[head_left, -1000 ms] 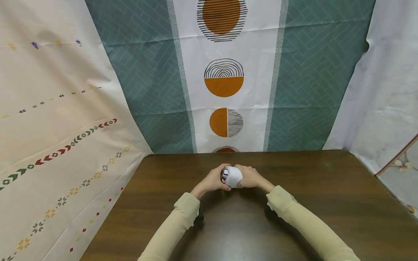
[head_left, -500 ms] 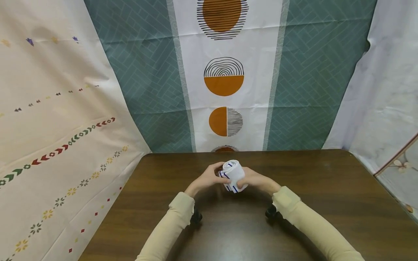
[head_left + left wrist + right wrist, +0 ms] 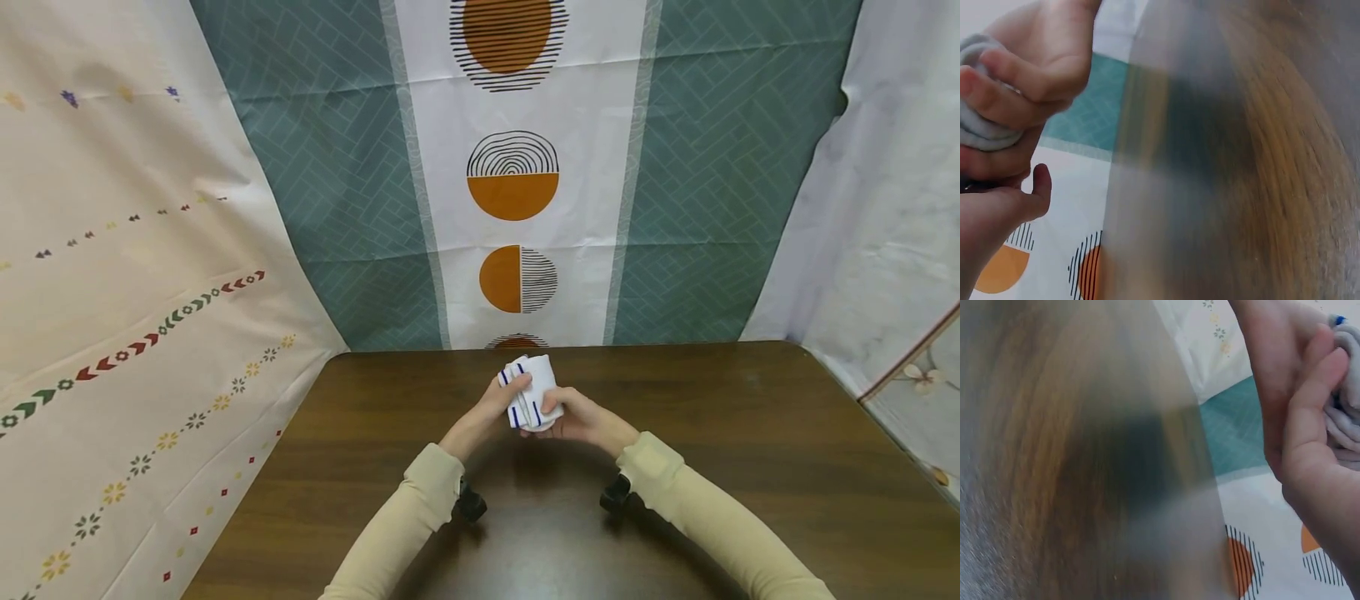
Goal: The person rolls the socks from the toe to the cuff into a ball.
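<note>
A rolled white cloth [image 3: 542, 379] with short dark blue stripes is held between both hands over the far middle of the table. My left hand [image 3: 483, 412] grips its left side, the thumb laid across the front. On the right, my right hand [image 3: 588, 418] pinches the lower part, thumb in front and fingers underneath. The left wrist view shows curled fingers [image 3: 1004, 94] wrapped round the soft grey-looking roll [image 3: 988, 139]. In the right wrist view, bent fingers [image 3: 1310, 419] press against the layered folds of the cloth [image 3: 1350, 369], which is cut off by the frame edge.
The dark brown wooden table [image 3: 375, 400] has a glossy top. Behind it hangs a green and white curtain [image 3: 585, 192] with orange circles. A cream patterned cloth [image 3: 150, 333] hangs on the left, a pale one [image 3: 885, 250] on the right.
The cloth has turned in the hands: its round end faced left, then up, and now its striped, flattened side shows. The left thumb has moved up onto its front.
</note>
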Demonstrator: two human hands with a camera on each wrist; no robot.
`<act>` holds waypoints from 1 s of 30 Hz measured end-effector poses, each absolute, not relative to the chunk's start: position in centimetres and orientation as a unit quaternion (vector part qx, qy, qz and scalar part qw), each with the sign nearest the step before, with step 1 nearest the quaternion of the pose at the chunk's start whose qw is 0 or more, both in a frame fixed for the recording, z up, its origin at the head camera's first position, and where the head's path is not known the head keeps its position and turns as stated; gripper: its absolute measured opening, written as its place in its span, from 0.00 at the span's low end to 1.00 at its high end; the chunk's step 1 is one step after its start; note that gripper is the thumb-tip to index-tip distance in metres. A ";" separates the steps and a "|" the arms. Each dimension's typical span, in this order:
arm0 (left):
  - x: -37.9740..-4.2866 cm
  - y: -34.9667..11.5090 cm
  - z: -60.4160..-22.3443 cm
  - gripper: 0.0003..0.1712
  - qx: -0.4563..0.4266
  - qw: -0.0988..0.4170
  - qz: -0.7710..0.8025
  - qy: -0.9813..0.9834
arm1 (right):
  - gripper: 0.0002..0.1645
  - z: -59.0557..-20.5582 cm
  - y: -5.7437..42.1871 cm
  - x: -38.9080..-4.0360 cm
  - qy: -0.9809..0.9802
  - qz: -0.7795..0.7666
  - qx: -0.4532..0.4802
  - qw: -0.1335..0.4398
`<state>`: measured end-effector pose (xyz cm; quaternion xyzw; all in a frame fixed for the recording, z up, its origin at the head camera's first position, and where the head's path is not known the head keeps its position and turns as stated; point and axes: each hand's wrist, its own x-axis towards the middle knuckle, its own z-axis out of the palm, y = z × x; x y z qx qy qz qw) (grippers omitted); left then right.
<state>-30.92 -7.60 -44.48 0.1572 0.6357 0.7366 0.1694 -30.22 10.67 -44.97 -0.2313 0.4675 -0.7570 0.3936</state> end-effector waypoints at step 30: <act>-30.7 -7.6 -45.6 0.39 0.044 0.080 0.695 0.714 | 0.11 -43.1 8.7 -29.8 0.859 -0.423 -0.209 -0.199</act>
